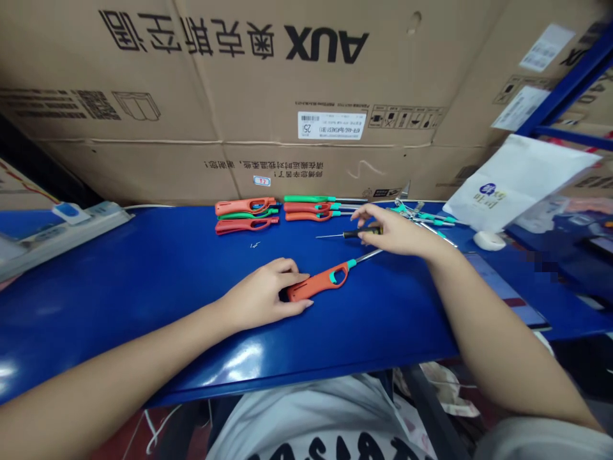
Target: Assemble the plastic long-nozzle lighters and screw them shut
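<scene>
An orange gas lighter (318, 283) with a green trigger and a metal barrel lies on the blue table. My left hand (268, 291) grips its handle end, thumb on one side and fingers on the other. Above the barrel, my right hand (390, 231) has a screwdriver (353, 234) with a dark handle between its fingers, the thin shaft pointing left. Small screws (255, 245) lie loose on the table, left of the screwdriver tip. Beyond my hands sit assembled lighters (309, 207) with barrels, in green, red and orange.
Red, orange and green lighter shells (246, 215) lie at the back left. Metal barrels with green parts (431, 219) are heaped behind my right hand. A big cardboard box (215, 96) walls off the back. A white bag (517, 179) and a white roll (489, 240) are at right.
</scene>
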### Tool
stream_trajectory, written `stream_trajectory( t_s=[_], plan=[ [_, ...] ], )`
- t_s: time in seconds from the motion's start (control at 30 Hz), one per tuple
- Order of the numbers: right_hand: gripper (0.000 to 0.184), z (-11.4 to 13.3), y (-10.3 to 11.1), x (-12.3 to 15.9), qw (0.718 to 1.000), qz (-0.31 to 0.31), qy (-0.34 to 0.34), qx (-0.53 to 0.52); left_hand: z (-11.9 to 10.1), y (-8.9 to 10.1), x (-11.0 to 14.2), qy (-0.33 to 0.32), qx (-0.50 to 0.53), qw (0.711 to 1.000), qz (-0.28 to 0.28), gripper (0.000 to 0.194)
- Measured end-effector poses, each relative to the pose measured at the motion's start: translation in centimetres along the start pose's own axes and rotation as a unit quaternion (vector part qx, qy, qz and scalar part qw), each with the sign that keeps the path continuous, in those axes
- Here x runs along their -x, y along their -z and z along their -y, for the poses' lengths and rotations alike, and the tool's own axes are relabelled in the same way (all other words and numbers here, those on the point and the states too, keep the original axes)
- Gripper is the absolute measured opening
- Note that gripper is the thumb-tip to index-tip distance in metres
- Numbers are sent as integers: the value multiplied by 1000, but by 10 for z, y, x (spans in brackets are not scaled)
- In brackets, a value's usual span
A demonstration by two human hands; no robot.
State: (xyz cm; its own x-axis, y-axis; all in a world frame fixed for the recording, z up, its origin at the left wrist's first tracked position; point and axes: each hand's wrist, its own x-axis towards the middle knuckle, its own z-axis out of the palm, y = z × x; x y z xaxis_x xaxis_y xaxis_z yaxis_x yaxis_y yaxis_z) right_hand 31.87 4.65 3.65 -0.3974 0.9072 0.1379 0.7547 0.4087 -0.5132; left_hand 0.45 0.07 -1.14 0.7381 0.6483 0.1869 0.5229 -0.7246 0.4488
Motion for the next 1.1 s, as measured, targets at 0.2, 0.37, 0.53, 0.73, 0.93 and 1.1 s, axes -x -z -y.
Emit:
stream_trajectory(
  t_s=[0.2, 0.37, 0.53, 0.73, 0.93, 1.1],
  plan=[
    [37, -29, 18, 3, 957, 147, -172, 179, 3, 9, 0, 20, -31, 999, 5, 31],
    [35, -38, 23, 8, 926, 203, -255, 189, 6, 16, 0, 49, -85, 995, 6, 23],
    [34, -35, 20, 7, 928, 181, -259, 199, 8, 7, -2, 38, -125, 991, 16, 27],
    [27, -30, 18, 5, 924, 177, -255, 221, 19, 14, -20, -7, -174, 984, 38, 42],
    [28, -19, 18, 7, 915, 193, -265, 237, 63, 53, -69, -26, -181, 983, -36, 42],
    [31, 3, 9, 3, 905, 181, -266, 277, 87, 63, -113, -6, -203, 977, -63, 40]
  ],
)
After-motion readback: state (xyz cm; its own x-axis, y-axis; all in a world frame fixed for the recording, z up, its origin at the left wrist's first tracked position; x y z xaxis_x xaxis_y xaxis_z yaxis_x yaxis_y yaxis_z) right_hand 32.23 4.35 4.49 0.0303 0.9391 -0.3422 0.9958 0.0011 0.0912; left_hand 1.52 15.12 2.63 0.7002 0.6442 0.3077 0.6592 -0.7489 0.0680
